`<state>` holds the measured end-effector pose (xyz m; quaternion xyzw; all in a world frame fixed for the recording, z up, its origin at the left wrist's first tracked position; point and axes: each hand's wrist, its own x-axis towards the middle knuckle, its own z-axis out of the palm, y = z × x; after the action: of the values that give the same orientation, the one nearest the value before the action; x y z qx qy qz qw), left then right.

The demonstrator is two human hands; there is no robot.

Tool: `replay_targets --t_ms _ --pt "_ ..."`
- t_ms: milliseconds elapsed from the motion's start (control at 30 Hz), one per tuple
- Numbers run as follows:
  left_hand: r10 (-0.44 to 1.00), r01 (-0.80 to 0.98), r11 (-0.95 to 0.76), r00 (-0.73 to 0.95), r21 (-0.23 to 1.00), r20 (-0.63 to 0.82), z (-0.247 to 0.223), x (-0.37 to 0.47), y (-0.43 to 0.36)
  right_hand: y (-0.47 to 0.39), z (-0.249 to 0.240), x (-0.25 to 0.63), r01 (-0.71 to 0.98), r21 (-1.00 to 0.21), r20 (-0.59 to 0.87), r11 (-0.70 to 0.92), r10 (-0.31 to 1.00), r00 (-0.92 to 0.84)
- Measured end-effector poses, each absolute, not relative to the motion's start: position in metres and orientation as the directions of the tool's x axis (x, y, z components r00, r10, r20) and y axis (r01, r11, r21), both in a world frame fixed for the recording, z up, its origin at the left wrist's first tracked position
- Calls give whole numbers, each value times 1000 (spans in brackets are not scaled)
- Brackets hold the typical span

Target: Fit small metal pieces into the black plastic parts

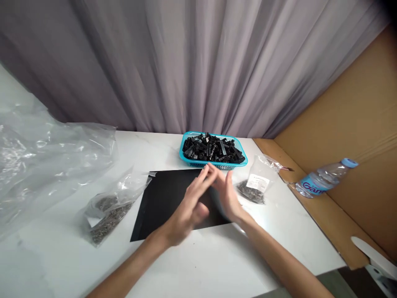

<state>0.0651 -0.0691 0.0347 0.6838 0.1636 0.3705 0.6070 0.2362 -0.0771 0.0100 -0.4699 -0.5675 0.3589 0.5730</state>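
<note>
My left hand (187, 209) and my right hand (228, 194) meet at the fingertips above a black mat (161, 203). Fingers on both are stretched out, and no object shows between them. Slight blur softens the left thumb. Just beyond the fingertips stands a blue plastic basket (182, 159) heaped with black plastic parts (214, 148). To the right of my right hand lies a clear bag (256, 184) with a white label and small dark metal pieces inside. Another clear bag (108, 215) of similar small pieces rests left of the mat.
A large sheet of clear plastic (56, 157) covers the table's left side. On the right, a water bottle (324, 180) leans on cardboard (347, 124) along the edge. Grey curtains (186, 62) hang behind the white table (198, 265).
</note>
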Motion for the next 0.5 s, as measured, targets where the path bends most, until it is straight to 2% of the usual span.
replay_targets --t_ms 67,133,233,333,400,433,467,500 --pt "662 -60 -396 673 916 330 29 70 -72 -83 16 212 -12 -957 290 290 954 -71" --pt "648 -24 -431 687 902 328 24 73 -69 -88 25 203 17 -944 324 331 932 -162" --pt "636 2 -483 688 876 349 22 73 -56 -97 40 215 252 -886 368 389 921 -130" --pt "716 56 -478 603 876 352 20 67 -45 -105 44 232 490 -718 519 494 849 -97" --pt "801 -25 -281 545 959 249 18 63 -42 -106 38 233 625 -525 613 578 766 -193" --pt "807 -123 -109 569 986 160 18 62 -43 -106 34 231 677 -407 629 613 726 -279" --pt "768 -229 102 637 968 69 18 60 -44 -104 28 229 710 -282 615 645 689 -383" --pt "689 -310 322 725 895 3 20 60 -46 -101 23 227 734 -163 573 660 669 -474"
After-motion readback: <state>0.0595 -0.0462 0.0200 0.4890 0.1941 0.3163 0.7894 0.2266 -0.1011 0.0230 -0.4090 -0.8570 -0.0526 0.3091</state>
